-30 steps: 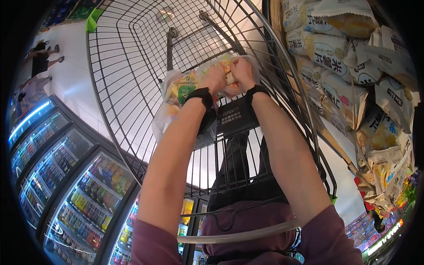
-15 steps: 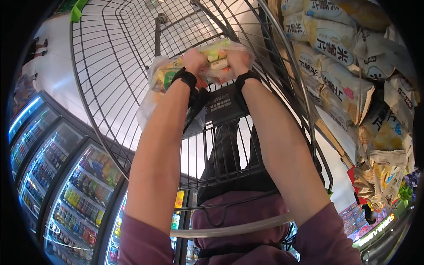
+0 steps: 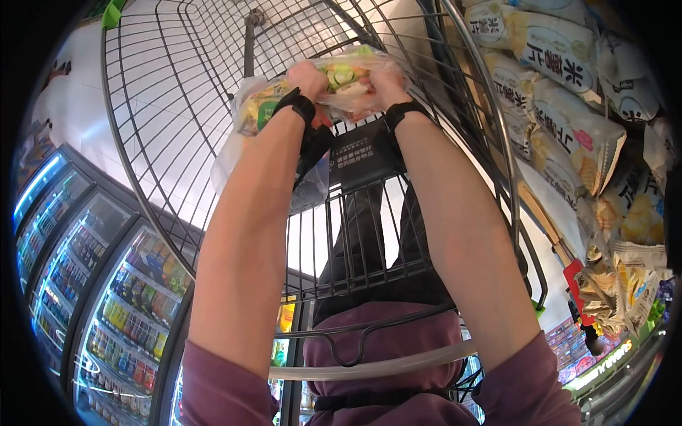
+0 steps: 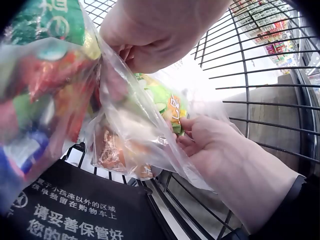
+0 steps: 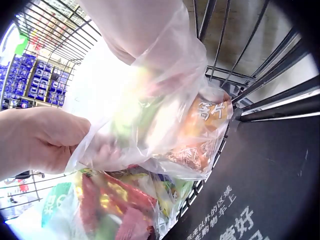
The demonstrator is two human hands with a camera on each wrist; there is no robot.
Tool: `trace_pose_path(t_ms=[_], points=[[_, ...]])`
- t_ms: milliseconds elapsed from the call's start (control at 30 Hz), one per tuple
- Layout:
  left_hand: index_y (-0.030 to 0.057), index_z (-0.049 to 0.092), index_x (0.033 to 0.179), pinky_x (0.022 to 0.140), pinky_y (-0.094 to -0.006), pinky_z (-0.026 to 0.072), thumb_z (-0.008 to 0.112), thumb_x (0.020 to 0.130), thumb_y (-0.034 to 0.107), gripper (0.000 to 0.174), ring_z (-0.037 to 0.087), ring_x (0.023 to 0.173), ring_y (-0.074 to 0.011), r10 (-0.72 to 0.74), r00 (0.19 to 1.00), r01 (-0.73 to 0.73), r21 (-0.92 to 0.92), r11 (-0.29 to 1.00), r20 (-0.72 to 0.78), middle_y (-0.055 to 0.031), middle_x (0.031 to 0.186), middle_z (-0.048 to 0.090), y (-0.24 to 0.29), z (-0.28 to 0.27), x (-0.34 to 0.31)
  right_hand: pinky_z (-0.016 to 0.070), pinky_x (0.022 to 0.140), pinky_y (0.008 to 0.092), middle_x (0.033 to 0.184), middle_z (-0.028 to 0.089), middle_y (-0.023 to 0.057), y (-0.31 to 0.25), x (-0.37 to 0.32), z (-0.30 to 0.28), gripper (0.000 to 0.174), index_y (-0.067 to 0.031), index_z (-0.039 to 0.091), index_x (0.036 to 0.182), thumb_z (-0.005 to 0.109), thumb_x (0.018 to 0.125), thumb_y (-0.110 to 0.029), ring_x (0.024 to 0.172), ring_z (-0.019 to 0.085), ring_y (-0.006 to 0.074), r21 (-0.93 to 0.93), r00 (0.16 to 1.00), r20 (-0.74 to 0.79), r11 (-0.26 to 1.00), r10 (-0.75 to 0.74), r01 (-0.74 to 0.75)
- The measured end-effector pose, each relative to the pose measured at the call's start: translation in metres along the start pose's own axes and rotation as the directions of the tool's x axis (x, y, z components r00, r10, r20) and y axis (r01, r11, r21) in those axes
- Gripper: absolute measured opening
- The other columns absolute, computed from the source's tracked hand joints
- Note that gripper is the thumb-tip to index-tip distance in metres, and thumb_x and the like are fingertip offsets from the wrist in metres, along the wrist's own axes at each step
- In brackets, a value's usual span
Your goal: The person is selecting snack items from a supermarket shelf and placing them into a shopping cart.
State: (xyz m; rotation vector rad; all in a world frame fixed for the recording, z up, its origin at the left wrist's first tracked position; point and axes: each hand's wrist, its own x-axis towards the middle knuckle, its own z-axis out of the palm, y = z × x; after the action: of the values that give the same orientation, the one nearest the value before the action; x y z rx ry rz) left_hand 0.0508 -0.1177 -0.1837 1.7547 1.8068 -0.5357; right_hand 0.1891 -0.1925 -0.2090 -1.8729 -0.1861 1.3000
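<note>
A clear plastic bag (image 3: 346, 110) of packaged snacks sits in the near part of the shopping cart (image 3: 163, 106), its mouth spread between my hands. My left hand (image 3: 307, 77) grips the bag's edge with curled fingers, as the right wrist view shows. On the other side my right hand (image 3: 387, 84) holds the bag, thin plastic lying over that hand in the right wrist view. Its fingertips are at a green snack pack (image 4: 165, 102) in the left wrist view. To the left, a second clear bag (image 5: 55, 215) holds bright packs, one with a green label.
A black plastic panel with white writing (image 3: 355, 156) lies on the cart's near side. Glass-door drink fridges (image 3: 121, 312) line the left. Bagged snacks (image 3: 554, 64) are stacked on the right, close to the cart's rim. The cart's handle (image 3: 376, 368) crosses before the person's body.
My hands were close together over the bag and are now farther apart, the bag's mouth stretched between them. The hands and bag have shifted up and left in the head view.
</note>
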Motion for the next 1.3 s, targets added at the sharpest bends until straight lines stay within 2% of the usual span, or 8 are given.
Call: trace_pose_path(t_ms=[200,400,567,700,800,1000,1100,1300], points=[[-0.0007,0.071,0.085,0.079,-0.0386,0.0534,0.064,0.07,0.022,0.028,0.068,0.09,-0.0333,0.12,0.991,-0.121,-0.011,0.993,-0.059,-0.022,0.093,0.069,-0.007,0.005,-0.002,0.0504,0.052,0.0299,0.083,0.066,0.0067,-0.012,-0.009,-0.004,0.019,-0.0076,0.062,0.105,0.063,0.089,-0.018,0.062,0.061,0.0126,-0.008,0.999,-0.018,0.999,0.046,-0.046],[-0.0002,0.071,0.085,0.083,-0.0387,0.0523,0.061,0.073,0.025,0.029,0.067,0.092,-0.0344,0.201,0.979,-0.2,0.076,0.977,-0.006,-0.0214,0.094,0.069,-0.008,-0.001,-0.004,0.0503,0.051,0.0317,0.081,0.065,0.0094,-0.025,-0.014,-0.008,0.021,-0.0054,0.061,0.106,0.062,0.088,-0.017,0.065,0.064,0.0161,-0.083,0.993,0.044,0.991,0.114,-0.11],[0.0021,0.072,0.092,0.083,-0.038,0.0536,0.061,0.077,0.021,0.027,0.068,0.094,-0.0334,0.059,0.997,-0.058,0.019,0.998,-0.045,-0.0189,0.099,0.07,0.0,0.0,-0.011,0.052,0.055,0.0395,0.091,0.065,0.0122,0.044,0.017,0.015,0.022,-0.003,0.059,0.11,0.055,0.091,-0.015,0.068,0.063,0.0209,0.103,0.997,-0.073,0.994,0.028,-0.02],[0.0019,0.071,0.097,0.085,-0.0394,0.054,0.06,0.079,0.021,0.028,0.068,0.093,-0.0361,0.103,0.992,-0.102,0.022,0.995,-0.066,-0.0193,0.1,0.07,-0.002,0.003,-0.012,0.0517,0.054,0.0352,0.094,0.065,0.0132,0.064,0.045,-0.005,0.022,-0.0021,0.058,0.112,0.053,0.093,-0.013,0.068,0.062,0.0196,0.289,0.958,0.106,0.914,0.265,-0.285],[0.0011,0.071,0.097,0.086,-0.0412,0.0536,0.058,0.081,0.022,0.03,0.067,0.096,-0.0371,0.174,0.983,-0.175,0.021,0.984,0.051,-0.0222,0.104,0.069,0.005,-0.005,-0.017,0.0498,0.051,0.0272,0.093,0.065,0.0118,-0.014,-0.026,-0.007,0.02,-0.0013,0.059,0.109,0.056,0.093,-0.012,0.068,0.062,0.0156,0.281,0.96,0.036,0.919,0.277,-0.276],[0.0022,0.07,0.089,0.077,-0.0421,0.0549,0.051,0.085,0.021,0.027,0.066,0.098,-0.0345,0.462,0.887,-0.454,0.16,0.876,-0.013,-0.0211,0.098,0.069,0.025,-0.032,-0.068,0.0462,0.049,0.0211,0.079,0.063,0.004,-0.018,-0.02,-0.015,0.023,-0.0032,0.066,0.094,0.075,0.082,-0.02,0.061,0.057,0.0093,0.019,0.988,0.093,0.992,0.125,-0.127],[0.0006,0.065,0.082,0.073,-0.0461,0.0538,0.054,0.086,0.022,0.024,0.066,0.084,-0.0376,0.64,0.764,-0.605,0.255,0.755,-0.081,-0.0225,0.087,0.067,0.015,-0.012,-0.061,0.0467,0.05,0.0204,0.076,0.062,0.0021,-0.022,-0.025,-0.019,0.029,-0.0035,0.067,0.091,0.079,0.078,-0.026,0.058,0.056,0.0082,-0.144,0.993,0.084,0.987,0.081,-0.068],[-0.0015,0.062,0.092,0.076,-0.0495,0.0515,0.055,0.087,0.026,0.029,0.066,0.086,-0.0407,0.638,0.765,-0.644,0.158,0.749,0.094,-0.0243,0.09,0.066,0.013,-0.013,-0.06,0.0533,0.058,0.0288,0.091,0.068,0.0111,-0.039,-0.035,-0.013,0.041,-0.0022,0.068,0.106,0.076,0.08,-0.033,0.076,0.066,0.0161,-0.295,0.984,0.045,0.943,0.175,-0.154]])
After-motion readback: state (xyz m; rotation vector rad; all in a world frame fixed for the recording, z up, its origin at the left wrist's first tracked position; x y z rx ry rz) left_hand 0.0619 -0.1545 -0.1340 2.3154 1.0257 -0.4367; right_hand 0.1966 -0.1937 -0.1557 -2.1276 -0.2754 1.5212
